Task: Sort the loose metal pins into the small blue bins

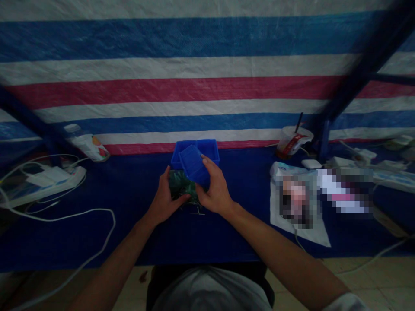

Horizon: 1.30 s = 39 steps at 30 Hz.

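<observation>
My right hand [215,188] grips a small blue plastic bin [195,164], which is tilted over the table. Beneath it lies a dark green, shiny bundle [177,181], possibly a plastic bag; its exact kind is unclear. My left hand [165,196] curves around the left side of this bundle, thumb in front and fingers behind. Thin metal pieces [197,213], like pins or nails, lie at the near side of the bundle on the blue table [201,242]. Just behind stand blue bins [210,149] side by side, partly covered by the tilted one.
A bottle [89,144] and a power strip [65,185] with white cables are on the left. To the right are a lidded cup with a straw [293,140], a printed bag [303,233], a white case [311,164] and more cables. Striped sheeting [194,90] hangs behind.
</observation>
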Each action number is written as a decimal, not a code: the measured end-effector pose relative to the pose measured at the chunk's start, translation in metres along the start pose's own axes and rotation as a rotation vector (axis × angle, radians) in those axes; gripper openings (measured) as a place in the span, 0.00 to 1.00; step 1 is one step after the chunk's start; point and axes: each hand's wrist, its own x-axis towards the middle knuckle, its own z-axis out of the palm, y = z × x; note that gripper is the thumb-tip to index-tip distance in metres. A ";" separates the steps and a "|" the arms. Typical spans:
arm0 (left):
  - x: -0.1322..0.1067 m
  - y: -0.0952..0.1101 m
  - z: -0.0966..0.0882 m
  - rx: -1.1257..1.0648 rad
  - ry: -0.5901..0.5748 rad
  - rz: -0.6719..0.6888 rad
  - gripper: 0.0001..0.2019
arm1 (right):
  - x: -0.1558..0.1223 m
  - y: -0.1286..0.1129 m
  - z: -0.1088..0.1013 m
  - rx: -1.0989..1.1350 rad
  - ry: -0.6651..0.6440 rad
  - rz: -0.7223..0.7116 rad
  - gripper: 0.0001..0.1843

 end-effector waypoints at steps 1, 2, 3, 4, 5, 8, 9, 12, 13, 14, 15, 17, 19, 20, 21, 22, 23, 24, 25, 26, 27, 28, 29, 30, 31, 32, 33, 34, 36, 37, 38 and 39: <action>0.000 0.001 0.000 0.008 0.001 -0.003 0.49 | 0.000 0.000 -0.001 -0.003 0.001 -0.003 0.49; 0.001 0.001 0.000 0.016 -0.005 -0.004 0.47 | 0.001 0.000 -0.001 -0.005 -0.002 -0.004 0.49; 0.001 0.002 -0.001 0.027 -0.013 -0.008 0.45 | 0.002 0.000 -0.002 -0.006 -0.008 -0.005 0.49; 0.001 0.003 -0.001 0.039 -0.023 -0.013 0.44 | 0.002 -0.001 -0.003 -0.007 -0.017 -0.007 0.49; 0.002 0.004 -0.001 0.051 -0.030 -0.017 0.42 | 0.003 -0.001 -0.004 -0.007 -0.027 -0.009 0.49; 0.002 0.006 -0.002 0.067 -0.022 -0.014 0.38 | 0.005 -0.002 -0.007 -0.015 -0.047 -0.028 0.49; 0.002 0.006 -0.002 0.067 -0.011 -0.010 0.37 | 0.005 -0.002 -0.008 -0.018 -0.052 -0.038 0.49; 0.002 0.006 -0.001 0.058 0.011 0.011 0.35 | 0.005 -0.002 -0.009 -0.018 -0.068 -0.060 0.49; 0.002 0.006 -0.001 0.056 0.013 0.021 0.35 | 0.005 -0.002 -0.009 -0.018 -0.071 -0.066 0.49; 0.002 0.005 -0.001 0.054 0.011 0.033 0.35 | 0.005 -0.003 -0.009 -0.021 -0.071 -0.070 0.49; 0.002 0.005 -0.001 0.051 0.006 0.046 0.35 | 0.005 -0.003 -0.009 -0.027 -0.072 -0.074 0.49; 0.001 0.004 0.000 0.041 -0.004 0.067 0.37 | 0.004 -0.003 -0.009 -0.047 -0.079 -0.081 0.49; 0.001 0.004 0.000 0.020 -0.021 0.082 0.39 | 0.004 -0.003 -0.010 -0.068 -0.092 -0.081 0.48; 0.001 0.005 0.000 0.009 -0.032 0.086 0.40 | 0.004 -0.004 -0.010 -0.073 -0.099 -0.081 0.48; 0.000 0.005 0.000 0.000 -0.042 0.087 0.40 | 0.004 -0.004 -0.011 -0.075 -0.103 -0.081 0.47; 0.000 0.005 0.000 -0.005 -0.049 0.089 0.40 | 0.004 -0.004 -0.011 -0.074 -0.104 -0.081 0.47; 0.000 0.006 0.000 -0.008 -0.057 0.090 0.40 | 0.004 -0.004 -0.011 -0.070 -0.104 -0.081 0.46; 0.000 0.007 -0.001 -0.007 -0.065 0.091 0.40 | 0.005 -0.004 -0.012 -0.065 -0.104 -0.082 0.46; 0.000 0.007 -0.001 -0.004 -0.071 0.091 0.40 | 0.005 -0.004 -0.012 -0.057 -0.104 -0.082 0.45; 0.000 0.008 -0.001 -0.001 -0.075 0.092 0.40 | 0.006 -0.003 -0.013 -0.047 -0.102 -0.083 0.45; 0.001 0.008 -0.001 0.003 -0.078 0.091 0.39 | 0.006 -0.003 -0.013 -0.034 -0.095 -0.086 0.44; 0.001 0.008 -0.001 0.006 -0.080 0.089 0.39 | 0.007 -0.003 -0.013 -0.019 -0.085 -0.090 0.44; 0.001 0.009 -0.001 0.009 -0.082 0.090 0.38 | 0.007 -0.003 -0.014 -0.006 -0.070 -0.091 0.43; 0.001 0.009 -0.002 0.012 -0.079 0.091 0.38 | 0.008 -0.002 -0.014 0.001 -0.056 -0.087 0.42; 0.001 0.009 -0.002 0.013 -0.079 0.093 0.37 | 0.008 -0.002 -0.014 0.002 -0.044 -0.078 0.42; 0.001 0.009 -0.002 0.015 -0.080 0.094 0.37 | 0.008 -0.001 -0.014 -0.001 -0.038 -0.064 0.41; 0.001 0.010 -0.002 0.018 -0.083 0.096 0.37 | 0.008 0.000 -0.015 -0.005 -0.036 -0.049 0.41; 0.001 0.010 -0.002 0.023 -0.085 0.098 0.37 | 0.008 0.000 -0.015 -0.006 -0.039 -0.037 0.42; 0.001 0.009 -0.002 0.035 -0.093 0.098 0.37 | 0.008 0.002 -0.015 0.010 -0.042 -0.030 0.44; 0.001 0.009 -0.002 0.041 -0.094 0.098 0.37 | 0.008 0.002 -0.016 0.024 -0.036 -0.036 0.45; 0.001 0.008 -0.002 0.046 -0.091 0.098 0.37 | 0.008 0.002 -0.016 0.038 -0.022 -0.046 0.45; 0.001 0.008 -0.002 0.050 -0.087 0.097 0.36 | 0.008 0.003 -0.016 0.050 -0.004 -0.057 0.46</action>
